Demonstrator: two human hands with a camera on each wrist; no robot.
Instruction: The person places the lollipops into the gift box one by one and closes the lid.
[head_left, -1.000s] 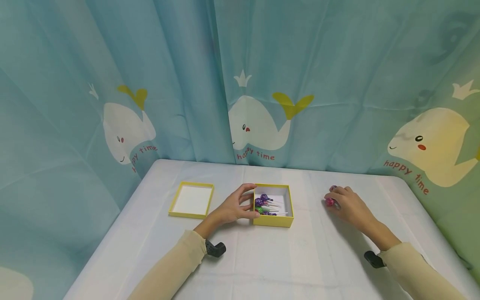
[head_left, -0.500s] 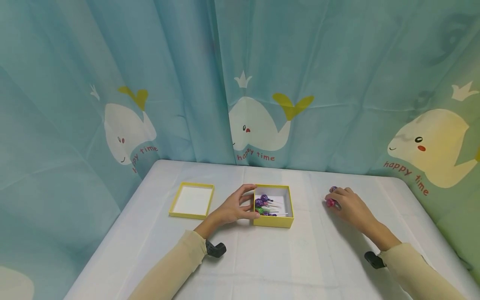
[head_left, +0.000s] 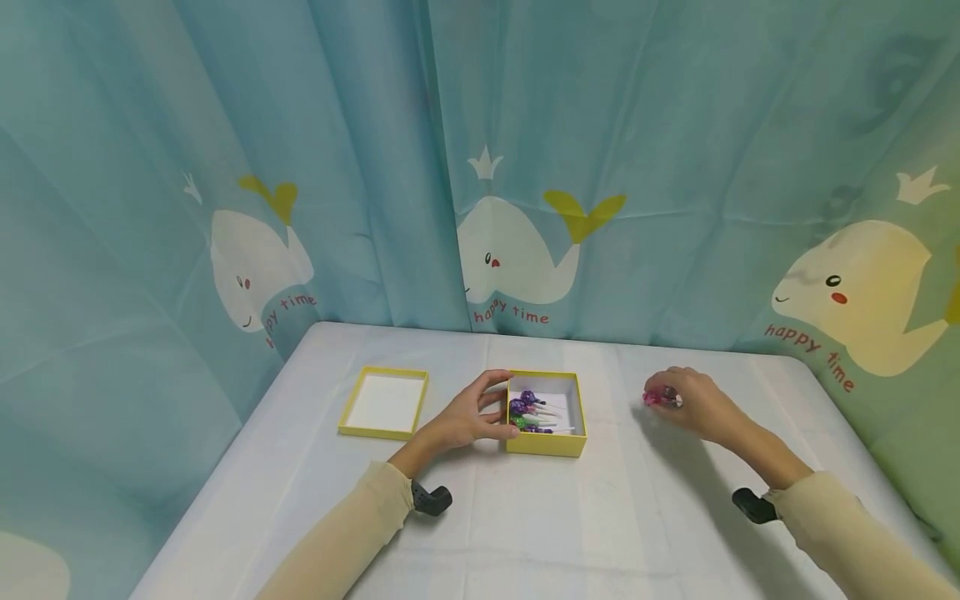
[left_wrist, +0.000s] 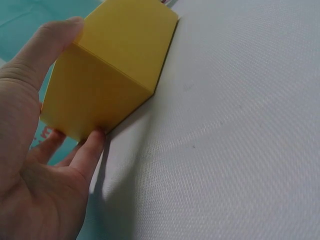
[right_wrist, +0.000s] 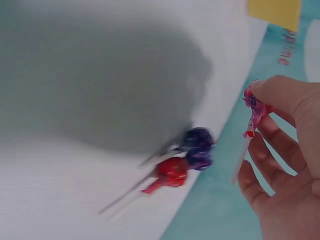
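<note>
My left hand (head_left: 468, 412) grips the left side of a yellow box (head_left: 546, 444), thumb at its near corner and fingers at the far one. In the left wrist view the thumb and fingertips press on the box's yellow outer walls (left_wrist: 120, 50). Several wrapped lollipops (head_left: 522, 406), purple and green, lie inside with their white sticks pointing right. My right hand (head_left: 697, 404) pinches a pink-wrapped lollipop (right_wrist: 256, 107) by its head between thumb and fingers, raised over the table. Below it in the right wrist view lie a red lollipop (right_wrist: 171, 171) and purple ones (right_wrist: 199, 147).
The box's yellow-edged lid (head_left: 384, 402) lies inside-up on the white-covered table (head_left: 525, 533), left of my left hand. A blue curtain (head_left: 637, 100) with whale prints hangs behind and around the table.
My right hand has lifted the pink lollipop off the table and shifted slightly left. My left hand stays on the box.
</note>
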